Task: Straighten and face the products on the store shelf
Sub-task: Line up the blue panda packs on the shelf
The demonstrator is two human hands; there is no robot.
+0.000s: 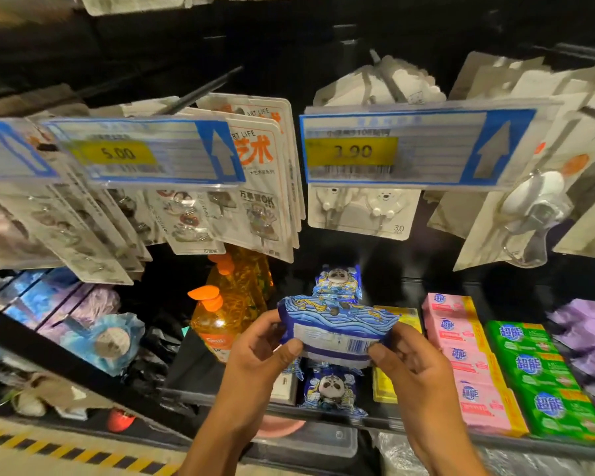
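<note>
I hold a blue wave-patterned packet (337,324) above the low shelf, its barcode side turned towards me. My left hand (258,352) pinches its left edge and my right hand (413,365) pinches its right edge. Directly under it a row of the same blue panda packets (334,389) runs back along the shelf, with another (337,281) visible behind the held one. The packets between them are hidden by the one I hold.
Orange detergent bottles (227,310) stand left of the row. Yellow boxes (382,383), pink soap boxes (468,359) and green soap boxes (540,376) lie to the right. Carded hooks (265,187) and price tags (416,149) hang overhead. The black shelf rail (83,376) runs across the front left.
</note>
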